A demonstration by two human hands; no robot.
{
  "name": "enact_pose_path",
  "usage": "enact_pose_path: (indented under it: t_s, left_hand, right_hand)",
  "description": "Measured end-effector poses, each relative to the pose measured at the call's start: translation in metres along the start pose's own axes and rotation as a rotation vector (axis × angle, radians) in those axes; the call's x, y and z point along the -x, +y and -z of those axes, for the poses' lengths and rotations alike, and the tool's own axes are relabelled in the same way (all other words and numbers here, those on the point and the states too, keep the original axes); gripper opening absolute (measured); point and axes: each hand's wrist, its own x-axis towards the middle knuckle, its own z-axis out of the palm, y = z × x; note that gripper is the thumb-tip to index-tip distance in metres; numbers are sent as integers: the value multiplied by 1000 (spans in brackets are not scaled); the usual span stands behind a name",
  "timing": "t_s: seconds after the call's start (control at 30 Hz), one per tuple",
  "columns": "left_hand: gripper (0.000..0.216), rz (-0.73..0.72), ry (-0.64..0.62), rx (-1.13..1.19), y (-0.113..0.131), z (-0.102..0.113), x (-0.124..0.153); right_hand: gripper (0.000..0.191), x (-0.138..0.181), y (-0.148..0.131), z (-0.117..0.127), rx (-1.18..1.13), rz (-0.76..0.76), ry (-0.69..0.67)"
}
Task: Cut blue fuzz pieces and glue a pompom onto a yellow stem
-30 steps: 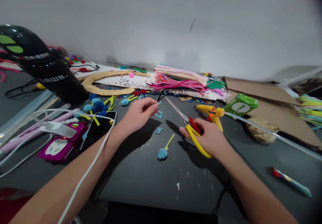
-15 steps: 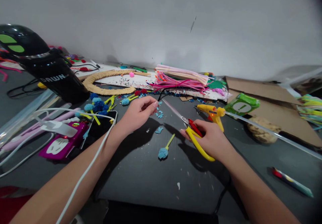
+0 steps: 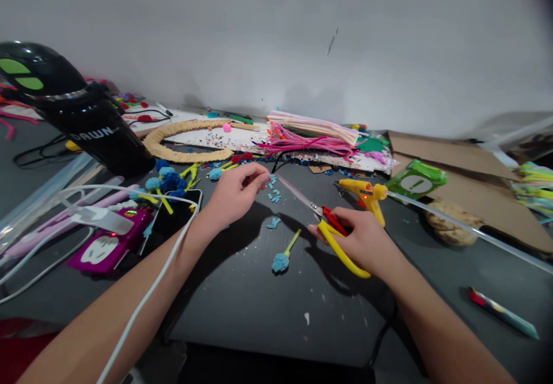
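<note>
My left hand (image 3: 239, 193) is closed in a pinch, with a bit of light blue pipe cleaner (image 3: 272, 178) showing at its fingertips; the fingers hide the rest. In my right hand (image 3: 360, 237) are scissors (image 3: 325, 218) with red and yellow handles. Their blades point up and left, and the tips are just right of the left fingertips. Several short light blue cut pieces (image 3: 273, 197) lie on the dark table below the pinch. Nearer to me lies a blue fluffy flower (image 3: 280, 262) with a yellow-green stem, between the hands and touched by neither.
A yellow glue gun (image 3: 365, 191) with a glowing light stands right of the scissors, beside a green packet (image 3: 419, 178). Pink pipe cleaners (image 3: 309, 142) lie at the back. At left are a black bottle (image 3: 97, 125), a purple power block (image 3: 112, 243) and a white cable crossing my left forearm.
The scissors' tips have shifted slightly left and down, and less blue pipe cleaner sticks out from my left fingertips. A few blue bits lie differently below them. Both hands otherwise stay nearly in place.
</note>
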Motion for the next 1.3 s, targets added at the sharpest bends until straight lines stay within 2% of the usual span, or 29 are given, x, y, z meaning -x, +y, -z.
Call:
enact_pose_path:
  t_s: [1.3]
  left_hand:
    - [19,-6,-33,-30,-4,0,0]
  right_hand:
    - [46,1,1,1,58,34,4]
